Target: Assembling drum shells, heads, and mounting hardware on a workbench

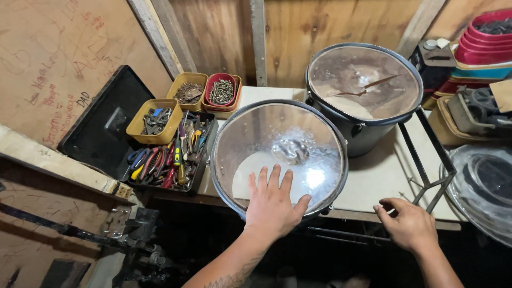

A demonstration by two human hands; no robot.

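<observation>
A round drum (280,152) with a clear shiny skin and dark rim sits at the near edge of a pale workbench (384,176). My left hand (273,205) lies flat on the near part of the skin, fingers spread. A second, taller drum (364,96) with a cloudy, torn-looking skin stands behind it to the right. My right hand (408,224) hovers near the bench's front edge, fingers loosely curled, empty, beside a thin metal frame (426,170).
An open black toolbox (170,157) full of pliers and screwdrivers sits at left, with small tubs of screws and nails (221,92) behind it. Stacked red and yellow trays (480,48) fill the right. A clear round skin (482,186) lies at far right.
</observation>
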